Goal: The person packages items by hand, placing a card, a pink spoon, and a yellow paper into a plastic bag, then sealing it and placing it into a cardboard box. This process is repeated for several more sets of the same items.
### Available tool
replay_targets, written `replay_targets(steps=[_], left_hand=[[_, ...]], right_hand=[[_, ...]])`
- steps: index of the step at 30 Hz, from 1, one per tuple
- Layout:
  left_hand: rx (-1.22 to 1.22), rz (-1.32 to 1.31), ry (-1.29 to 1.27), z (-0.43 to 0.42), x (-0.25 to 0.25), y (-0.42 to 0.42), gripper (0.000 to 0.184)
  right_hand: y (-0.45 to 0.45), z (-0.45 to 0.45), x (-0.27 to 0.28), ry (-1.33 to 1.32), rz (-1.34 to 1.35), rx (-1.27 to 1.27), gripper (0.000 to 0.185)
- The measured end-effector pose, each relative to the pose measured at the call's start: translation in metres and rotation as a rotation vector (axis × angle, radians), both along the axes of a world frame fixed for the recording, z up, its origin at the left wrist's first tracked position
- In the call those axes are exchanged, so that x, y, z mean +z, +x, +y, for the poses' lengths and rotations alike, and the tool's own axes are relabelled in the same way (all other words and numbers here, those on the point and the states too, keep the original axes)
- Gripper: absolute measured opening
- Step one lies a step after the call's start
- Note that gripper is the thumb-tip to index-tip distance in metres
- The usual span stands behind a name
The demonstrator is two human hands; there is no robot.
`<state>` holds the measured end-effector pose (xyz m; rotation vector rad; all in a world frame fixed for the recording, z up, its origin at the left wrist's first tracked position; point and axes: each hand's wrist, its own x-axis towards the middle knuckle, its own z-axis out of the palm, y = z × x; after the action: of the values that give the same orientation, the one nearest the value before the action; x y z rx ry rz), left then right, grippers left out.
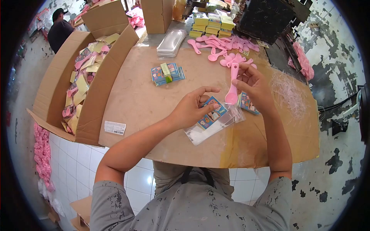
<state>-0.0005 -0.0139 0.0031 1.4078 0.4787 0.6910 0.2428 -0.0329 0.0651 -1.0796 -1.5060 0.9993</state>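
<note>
My left hand (194,109) is closed on a blue printed card (212,114), with a clear plastic bag (196,135) beneath it. My right hand (252,85) pinches a pink spoon (232,86) upright, its bowl down at the bag's open end. Partly behind my right hand lies another set of blue cards (247,103). A banded stack of blue cards (168,74) rests further back on the cardboard-covered table (135,104). Loose pink spoons (227,43) are heaped beyond my right hand.
An open carton (86,84) of packed spoons stands at the left. Clear bags (171,43) and yellow-edged card stacks (210,24) sit at the back, beside a black machine (266,19). Plastic scraps (291,92) lie right. Another person (59,30) is far left.
</note>
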Motion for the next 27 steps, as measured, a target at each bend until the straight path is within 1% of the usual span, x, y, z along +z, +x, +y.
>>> replay_targets(steps=[1, 4, 7, 10, 12, 13, 15, 17, 19, 21, 23, 25, 27], left_hand=[[-0.002, 0.002, -0.018, -0.001, 0.0, 0.001, 0.046], [-0.02, 0.039, -0.047, -0.002, 0.001, 0.002, 0.039], [-0.033, 0.106, -0.059, -0.004, 0.008, 0.0, 0.035], [-0.03, 0.142, -0.094, -0.006, 0.02, -0.002, 0.035], [-0.023, 0.175, -0.083, -0.005, 0.024, -0.003, 0.037], [-0.032, 0.134, -0.081, -0.005, 0.023, -0.003, 0.037], [-0.047, 0.052, -0.083, -0.006, 0.02, -0.001, 0.039], [-0.087, 0.048, -0.1, -0.004, 0.013, -0.001, 0.04], [-0.125, 0.024, -0.139, -0.004, 0.015, -0.002, 0.043], [-0.162, -0.016, -0.201, -0.004, 0.021, -0.006, 0.047], [-0.219, -0.016, -0.171, -0.001, 0.02, -0.009, 0.051], [-0.275, -0.055, -0.148, 0.002, 0.016, -0.009, 0.054], [-0.332, -0.132, -0.135, 0.001, 0.011, -0.007, 0.056]], right_hand=[[-0.005, -0.007, 0.006, -0.026, 0.072, 0.003, 0.046], [-0.018, -0.018, 0.006, 0.032, 0.125, -0.034, 0.055], [-0.024, -0.022, -0.002, 0.076, 0.141, -0.096, 0.055], [-0.034, -0.027, -0.013, 0.154, 0.223, -0.148, 0.051], [-0.035, -0.033, -0.026, 0.166, 0.219, -0.084, 0.046], [-0.034, -0.034, -0.03, 0.172, 0.215, -0.051, 0.044], [-0.013, -0.03, -0.033, 0.234, -0.084, 0.04, 0.034], [-0.001, -0.028, -0.031, 0.226, -0.207, 0.145, 0.027], [0.0, -0.029, -0.021, 0.158, -0.113, 0.216, 0.024], [-0.011, -0.033, -0.002, 0.096, 0.073, 0.196, 0.02], [-0.024, -0.036, 0.012, 0.178, 0.02, 0.148, 0.014], [-0.032, -0.037, 0.02, 0.404, -0.314, 0.117, 0.012], [-0.02, -0.034, 0.032, 0.384, -0.324, 0.278, 0.013]])
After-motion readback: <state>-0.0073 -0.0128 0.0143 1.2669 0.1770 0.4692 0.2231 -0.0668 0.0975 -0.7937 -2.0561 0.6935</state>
